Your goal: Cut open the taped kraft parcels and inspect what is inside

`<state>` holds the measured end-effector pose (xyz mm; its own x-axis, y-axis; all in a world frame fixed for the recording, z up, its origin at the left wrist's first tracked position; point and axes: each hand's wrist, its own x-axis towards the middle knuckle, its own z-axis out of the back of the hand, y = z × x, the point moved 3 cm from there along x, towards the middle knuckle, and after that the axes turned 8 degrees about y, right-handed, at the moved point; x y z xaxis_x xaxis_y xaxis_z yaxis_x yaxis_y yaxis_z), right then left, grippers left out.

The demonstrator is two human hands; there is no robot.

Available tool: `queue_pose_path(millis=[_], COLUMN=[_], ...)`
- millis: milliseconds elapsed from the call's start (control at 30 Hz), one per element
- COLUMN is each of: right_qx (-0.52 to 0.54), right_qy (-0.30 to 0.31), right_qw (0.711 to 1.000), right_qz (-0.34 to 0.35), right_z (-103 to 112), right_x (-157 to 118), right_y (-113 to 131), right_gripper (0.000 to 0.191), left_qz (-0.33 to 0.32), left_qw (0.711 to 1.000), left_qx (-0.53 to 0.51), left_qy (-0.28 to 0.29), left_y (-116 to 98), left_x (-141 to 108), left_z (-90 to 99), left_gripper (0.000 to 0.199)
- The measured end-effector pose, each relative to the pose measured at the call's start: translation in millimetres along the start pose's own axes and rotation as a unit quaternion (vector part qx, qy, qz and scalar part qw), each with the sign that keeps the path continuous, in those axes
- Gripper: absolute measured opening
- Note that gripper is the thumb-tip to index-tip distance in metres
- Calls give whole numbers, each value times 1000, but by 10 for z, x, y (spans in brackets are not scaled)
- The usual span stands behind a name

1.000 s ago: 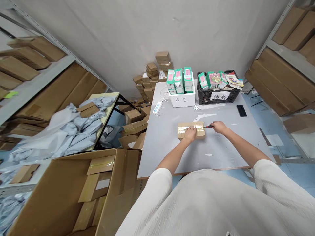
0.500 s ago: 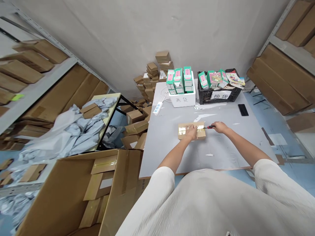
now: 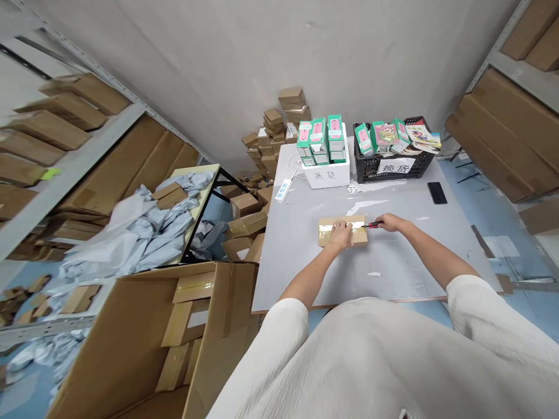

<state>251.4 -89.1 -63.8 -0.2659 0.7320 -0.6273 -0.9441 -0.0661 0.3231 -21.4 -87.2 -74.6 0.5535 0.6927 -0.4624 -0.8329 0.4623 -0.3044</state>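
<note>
A small brown cardboard box (image 3: 324, 231) with shiny tape along its top lies flat on the grey table (image 3: 297, 262). My left hand (image 3: 341, 235) rests on the box with its fingers spread across the top. To the right, my right hand (image 3: 390, 222) is closed around a red and black cutter (image 3: 374, 224). The cutter's tip reaches the taped right end of the box; whether it is in the tape is too small to tell.
Behind the box stand a white bin (image 3: 326, 176) and a black crate (image 3: 367, 169) holding green packages. A phone (image 3: 437, 193) lies at the right, a power strip (image 3: 283, 190) at the left. A large open carton (image 3: 231, 302) adjoins the table's left side.
The whole view has shifted slightly, so most things sit a little further right. Both hands keep nearly the same places at the box, and the cutter is still at its right end.
</note>
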Motion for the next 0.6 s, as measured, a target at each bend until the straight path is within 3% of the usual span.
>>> queue_pose_path(millis=[200,433,600], right_qx=[166,235,211], right_qy=[69,93,92], right_qw=[984,967,973], right_qz=[-5,22,7], right_z=[-157,-293,-300], right_x=[-57,-157,-157], right_y=[-77,-69,-140], right_gripper=[28,31,27], left_qz=[3,2,-8], left_qw=[1000,1000,1000], left_qx=[-9,-23,-9], left_qy=[3,-5,-5], left_y=[14,34,15], left_x=[1,19,-6], left_z=[-6,-53,-61], left_gripper=[68,70,67])
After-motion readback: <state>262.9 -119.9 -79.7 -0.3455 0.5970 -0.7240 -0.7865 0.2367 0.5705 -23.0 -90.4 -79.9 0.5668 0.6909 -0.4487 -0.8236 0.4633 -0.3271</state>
